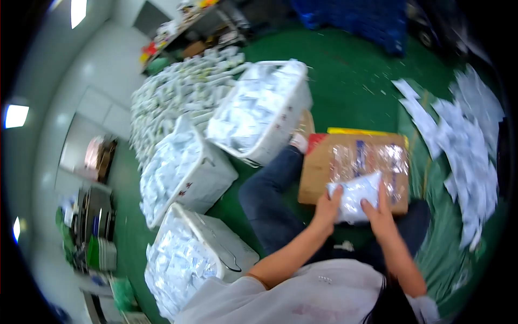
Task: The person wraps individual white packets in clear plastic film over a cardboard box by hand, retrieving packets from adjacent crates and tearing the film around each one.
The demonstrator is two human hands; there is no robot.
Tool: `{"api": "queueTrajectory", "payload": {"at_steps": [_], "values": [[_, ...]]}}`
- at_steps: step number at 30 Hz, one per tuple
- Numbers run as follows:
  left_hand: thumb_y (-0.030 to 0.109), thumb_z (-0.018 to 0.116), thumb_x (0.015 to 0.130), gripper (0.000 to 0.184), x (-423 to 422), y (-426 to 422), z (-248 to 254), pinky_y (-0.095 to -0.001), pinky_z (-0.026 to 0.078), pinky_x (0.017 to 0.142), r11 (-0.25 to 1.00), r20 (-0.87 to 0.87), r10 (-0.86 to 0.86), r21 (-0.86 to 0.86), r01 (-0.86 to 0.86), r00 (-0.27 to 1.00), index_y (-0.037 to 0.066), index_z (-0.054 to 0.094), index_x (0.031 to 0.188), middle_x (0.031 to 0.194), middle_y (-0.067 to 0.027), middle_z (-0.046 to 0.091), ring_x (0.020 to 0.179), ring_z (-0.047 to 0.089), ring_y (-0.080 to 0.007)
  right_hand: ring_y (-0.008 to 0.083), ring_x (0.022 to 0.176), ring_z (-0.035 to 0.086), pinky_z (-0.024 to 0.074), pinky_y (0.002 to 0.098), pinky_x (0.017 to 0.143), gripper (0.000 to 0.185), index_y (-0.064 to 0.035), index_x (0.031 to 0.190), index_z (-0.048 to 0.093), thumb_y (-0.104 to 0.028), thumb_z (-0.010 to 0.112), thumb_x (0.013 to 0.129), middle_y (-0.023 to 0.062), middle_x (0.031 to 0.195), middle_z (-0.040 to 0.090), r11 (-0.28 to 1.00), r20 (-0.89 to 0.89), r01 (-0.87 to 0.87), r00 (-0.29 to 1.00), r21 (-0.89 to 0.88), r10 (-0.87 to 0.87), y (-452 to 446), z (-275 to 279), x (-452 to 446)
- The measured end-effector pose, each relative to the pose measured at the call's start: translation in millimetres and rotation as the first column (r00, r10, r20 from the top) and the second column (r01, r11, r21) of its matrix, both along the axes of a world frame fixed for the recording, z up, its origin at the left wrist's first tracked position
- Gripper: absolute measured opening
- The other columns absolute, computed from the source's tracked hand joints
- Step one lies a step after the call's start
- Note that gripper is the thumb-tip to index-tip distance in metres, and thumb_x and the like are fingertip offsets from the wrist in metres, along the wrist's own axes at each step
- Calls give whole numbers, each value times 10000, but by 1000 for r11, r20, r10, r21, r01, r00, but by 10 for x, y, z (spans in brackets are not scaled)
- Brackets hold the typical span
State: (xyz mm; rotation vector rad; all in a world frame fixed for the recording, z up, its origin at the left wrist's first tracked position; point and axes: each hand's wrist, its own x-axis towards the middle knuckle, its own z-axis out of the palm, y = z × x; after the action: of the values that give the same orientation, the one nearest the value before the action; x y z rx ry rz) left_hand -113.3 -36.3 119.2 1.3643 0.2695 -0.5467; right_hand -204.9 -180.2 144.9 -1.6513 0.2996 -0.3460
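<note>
A shiny white plastic packet (356,197) is held between both hands above the person's lap. My left hand (326,209) grips its left edge, with the thumb near the upper corner. On the opposite side, my right hand (380,215) has its thumb on top of the packet and fingers along the right edge. Just beyond lies a cardboard box (315,175), partly covered by clear, wrinkled plastic (394,162). The packet hides part of the cardboard. What the packet contains cannot be seen.
Three white bins, at the back (294,102), middle (208,181) and front (232,251), hold many pale packets. A large heap of wrapped pieces (183,89) lies behind them. White sheets (458,146) rest on green sheeting (440,254) at right. The person's bent legs (267,189) surround the working area.
</note>
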Motion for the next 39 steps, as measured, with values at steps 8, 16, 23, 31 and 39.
{"api": "queueTrajectory", "payload": {"at_steps": [8, 16, 23, 31, 39], "values": [[226, 717, 913, 585, -402, -18, 134, -348, 392, 1090, 834, -283, -257, -548, 64, 924, 49, 463, 1409, 1363, -78, 573, 1277, 520, -228, 279, 1313, 486, 369, 456, 1129, 552, -59, 1430, 440, -429, 481, 1022, 108, 1441, 501, 6, -22, 24, 974, 1000, -226, 258, -362, 274], [240, 672, 941, 472, 1736, -134, 325, -394, 587, 776, 904, 23, 17, -427, -5, 1000, 98, 470, 1343, 1162, -114, 646, 952, 673, -259, 204, 920, 675, 543, 345, 829, 445, -74, 1418, 470, -203, 552, 1000, 121, 1115, 669, 689, -130, -21, 977, 724, 166, -57, -95, 112], [187, 765, 766, 843, 5378, 774, 154, -427, 310, 1162, 380, 499, -859, 772, -509, 116, 59, 358, 1494, 1489, -188, 436, 1377, 406, -362, 150, 863, 670, 536, 280, 767, 260, -46, 1221, 615, -153, 568, 988, 84, 1025, 705, 738, -372, 355, 916, 573, -152, -847, -595, -470], [645, 681, 799, 853, 6550, 1920, -197, -507, 348, 1102, 155, 620, -362, 776, -611, 696, 159, 470, 1468, 1421, -321, 436, 1307, 420, -488, 139, 914, 628, 503, 291, 764, 337, -27, 1211, 610, -229, 608, 941, 62, 1047, 670, 669, -397, 721, 676, 182, -621, -2869, -1797, -512], [744, 492, 856, 802, 6543, 1783, -466, -535, 391, 1032, -163, 478, -480, 775, -610, 736, 273, 410, 1501, 1333, -324, 494, 1171, 528, -489, 393, 1335, 451, 368, 463, 1123, 1332, 64, 1424, 374, -747, 830, 471, 278, 1433, 444, 281, -568, 806, -82, -522, -819, -4561, -3217, 1662]]}}
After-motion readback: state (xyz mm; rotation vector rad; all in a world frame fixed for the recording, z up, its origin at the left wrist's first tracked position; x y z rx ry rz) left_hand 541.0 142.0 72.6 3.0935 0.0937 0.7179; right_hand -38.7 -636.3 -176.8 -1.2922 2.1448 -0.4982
